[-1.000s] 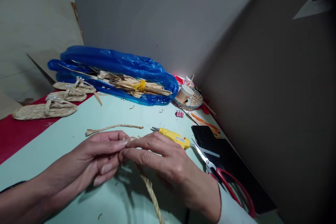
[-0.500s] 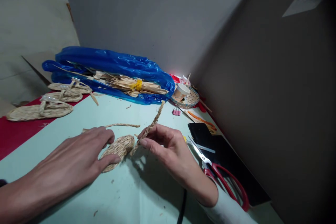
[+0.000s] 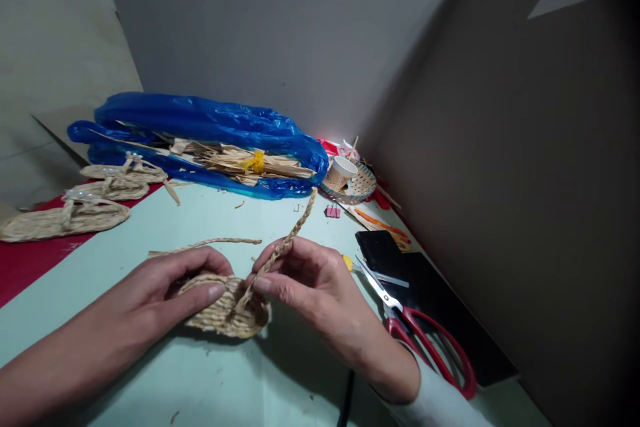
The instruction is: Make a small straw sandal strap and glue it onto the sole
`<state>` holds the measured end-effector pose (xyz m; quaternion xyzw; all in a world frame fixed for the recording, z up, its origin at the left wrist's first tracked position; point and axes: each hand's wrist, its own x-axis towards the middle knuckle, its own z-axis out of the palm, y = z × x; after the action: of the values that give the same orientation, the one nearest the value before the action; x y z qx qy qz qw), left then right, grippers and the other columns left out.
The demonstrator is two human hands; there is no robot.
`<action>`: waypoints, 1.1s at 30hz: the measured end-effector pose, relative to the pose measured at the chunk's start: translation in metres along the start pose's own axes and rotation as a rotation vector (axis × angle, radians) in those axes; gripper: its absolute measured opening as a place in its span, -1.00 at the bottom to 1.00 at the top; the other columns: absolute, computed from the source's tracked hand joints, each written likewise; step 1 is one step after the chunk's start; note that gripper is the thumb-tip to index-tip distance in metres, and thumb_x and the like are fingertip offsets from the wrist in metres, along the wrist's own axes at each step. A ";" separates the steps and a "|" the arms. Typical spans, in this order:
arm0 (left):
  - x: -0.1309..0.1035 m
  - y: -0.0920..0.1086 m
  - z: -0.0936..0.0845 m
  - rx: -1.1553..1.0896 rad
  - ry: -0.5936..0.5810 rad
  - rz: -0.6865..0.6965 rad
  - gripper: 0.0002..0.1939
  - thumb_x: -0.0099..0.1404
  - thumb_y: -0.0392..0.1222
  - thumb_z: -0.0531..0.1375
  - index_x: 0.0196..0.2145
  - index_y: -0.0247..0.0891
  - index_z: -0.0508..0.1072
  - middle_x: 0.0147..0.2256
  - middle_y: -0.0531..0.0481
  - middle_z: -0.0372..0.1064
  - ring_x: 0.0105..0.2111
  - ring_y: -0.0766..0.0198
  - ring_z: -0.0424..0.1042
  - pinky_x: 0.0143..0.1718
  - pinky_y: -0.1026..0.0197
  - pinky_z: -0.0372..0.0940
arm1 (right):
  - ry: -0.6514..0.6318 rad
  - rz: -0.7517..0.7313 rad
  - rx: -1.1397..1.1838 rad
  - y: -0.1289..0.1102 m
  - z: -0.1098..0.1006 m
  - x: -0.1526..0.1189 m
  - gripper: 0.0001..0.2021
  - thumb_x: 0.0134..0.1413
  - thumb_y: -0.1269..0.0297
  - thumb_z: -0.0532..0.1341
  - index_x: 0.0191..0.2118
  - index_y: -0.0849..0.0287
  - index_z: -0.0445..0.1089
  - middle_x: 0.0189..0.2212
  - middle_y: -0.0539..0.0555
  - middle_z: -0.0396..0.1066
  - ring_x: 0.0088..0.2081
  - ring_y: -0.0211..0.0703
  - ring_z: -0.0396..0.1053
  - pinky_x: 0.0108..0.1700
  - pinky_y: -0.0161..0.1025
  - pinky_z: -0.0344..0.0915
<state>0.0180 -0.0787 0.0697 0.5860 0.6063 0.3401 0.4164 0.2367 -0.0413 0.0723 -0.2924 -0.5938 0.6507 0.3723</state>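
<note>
A small sandal sole [image 3: 220, 317] woven from straw-coloured cord is tilted just above the light green tabletop. My left hand [image 3: 185, 287] grips its far left side, thumb on the woven face and fingers behind. Between the thumb and fingers of my right hand [image 3: 305, 287] is a braided straw cord [image 3: 299, 225]. The cord's lower end meets the sole near its right end; whether it passes through the weave I cannot tell. Its upper end sticks up free. Behind my left hand lies another thin braided cord [image 3: 230, 240].
Woven sandals [image 3: 70, 217] stand at the left on red cloth. A blue plastic bag [image 3: 200, 117] holds a straw bundle [image 3: 280, 165]. Right lie red-handled scissors [image 3: 393, 303], a black phone [image 3: 377, 247], a pink binder clip [image 3: 333, 211], and a basket [image 3: 367, 187] with a paper cup [image 3: 341, 172].
The sole has been lifted and tilted, its woven face now turned toward me. My left hand has shifted its hold, and the braided cord's lower end now lies over the sole.
</note>
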 end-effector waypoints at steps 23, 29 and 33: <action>-0.020 -0.003 0.022 -0.240 0.044 -0.194 -0.74 0.01 0.02 0.50 -0.34 0.09 0.57 -0.37 0.29 0.62 -0.27 0.12 0.60 -0.28 0.33 0.47 | -0.006 -0.084 -0.295 0.005 0.007 -0.009 -0.80 0.37 0.12 0.34 -0.23 0.13 0.44 -0.30 -0.01 0.49 -0.26 -0.18 0.44 -0.17 -0.25 0.35; -0.021 -0.006 0.027 -0.135 0.121 -0.150 -0.80 0.02 0.07 0.46 -0.38 0.09 0.60 -0.35 0.20 0.60 -0.15 0.02 0.57 -0.19 0.29 0.47 | 0.021 -0.188 -0.435 0.008 0.010 -0.010 -0.83 0.39 0.18 0.31 -0.25 0.13 0.46 -0.34 -0.03 0.48 -0.29 -0.19 0.41 -0.18 -0.25 0.32; -0.020 -0.007 0.027 -0.110 0.094 -0.084 -0.89 0.12 0.04 0.42 -0.43 0.08 0.58 -0.41 0.22 0.56 -0.23 0.07 0.52 -0.26 0.29 0.44 | 0.045 -0.275 -0.463 0.002 0.011 -0.012 -0.91 0.36 0.39 0.31 -0.24 0.16 0.50 -0.30 0.00 0.53 -0.18 -0.17 0.46 -0.06 -0.24 0.36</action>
<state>0.0385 -0.1015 0.0541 0.5196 0.6297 0.3821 0.4331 0.2344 -0.0575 0.0710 -0.3005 -0.7526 0.4341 0.3935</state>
